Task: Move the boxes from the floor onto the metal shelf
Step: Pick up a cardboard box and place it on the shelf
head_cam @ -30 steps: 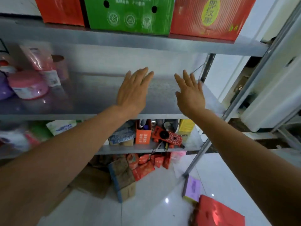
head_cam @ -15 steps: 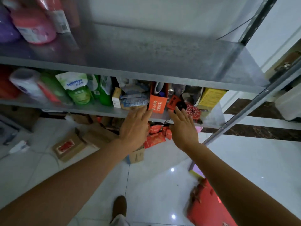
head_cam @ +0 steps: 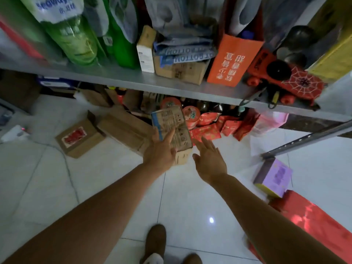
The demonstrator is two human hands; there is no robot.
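The brown box (head_cam: pixel 170 121) sits on the floor (head_cam: pixel 114 178) by the metal shelf (head_cam: pixel 171 86), its long side pointing in under the shelf; it has a blue edge and dark print on top; the left hand (head_cam: pixel 160 151) reaches over its near end, fingers straight; the right hand (head_cam: pixel 209 161) is spread wide, just beside it.

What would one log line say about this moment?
phase: reach | left hand: open, at cardboard box, contact unclear | right hand: open, beside box | box: on floor
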